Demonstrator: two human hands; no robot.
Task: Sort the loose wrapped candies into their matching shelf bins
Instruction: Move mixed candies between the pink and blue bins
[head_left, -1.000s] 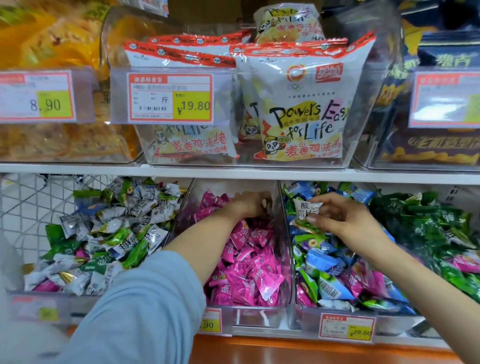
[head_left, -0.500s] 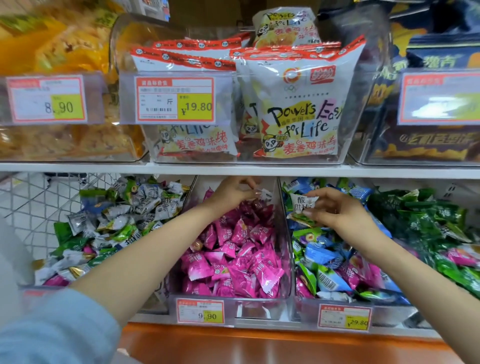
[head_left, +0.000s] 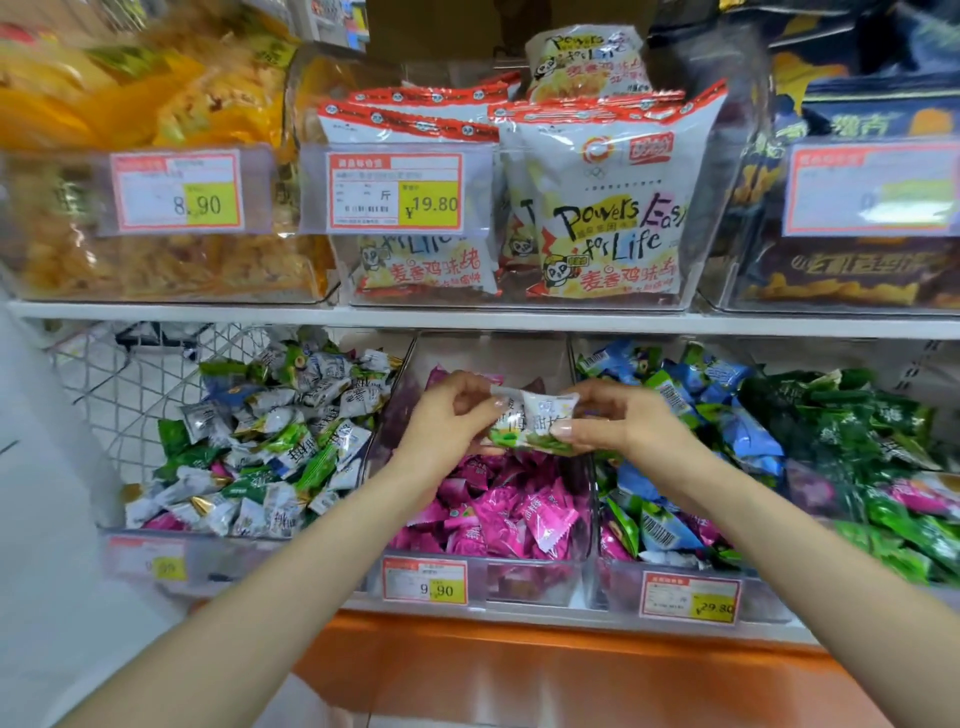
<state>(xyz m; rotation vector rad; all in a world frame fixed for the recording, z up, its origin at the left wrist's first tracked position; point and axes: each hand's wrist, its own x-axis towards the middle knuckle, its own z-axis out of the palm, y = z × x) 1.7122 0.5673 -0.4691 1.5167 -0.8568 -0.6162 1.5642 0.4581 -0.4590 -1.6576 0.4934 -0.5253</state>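
Both hands meet above the middle bin (head_left: 524, 577) of pink wrapped candies (head_left: 498, 509). My right hand (head_left: 618, 421) pinches a white-and-green wrapped candy (head_left: 543, 421). My left hand (head_left: 449, 423) holds a second white-and-green candy (head_left: 506, 428) right beside it, and the two wrappers touch. The left bin (head_left: 208, 558) holds mostly white-and-green candies (head_left: 291, 426) with a few pink ones mixed in. To the right, a bin (head_left: 628, 577) contains blue and green candies (head_left: 727, 415), with pink strays low down.
A far-right pile of dark green candies (head_left: 872, 441) also has pink strays. The upper shelf (head_left: 467, 317) carries bins of snack bags (head_left: 597, 208) just above my hands. A wire mesh panel (head_left: 119, 395) stands at the left. An orange ledge (head_left: 519, 660) runs below the bins.
My left hand lifted out of the pink bin with a white-and-green candy. My right hand carried its candy left from the blue-green bin, and the hands came together over the pink bin.
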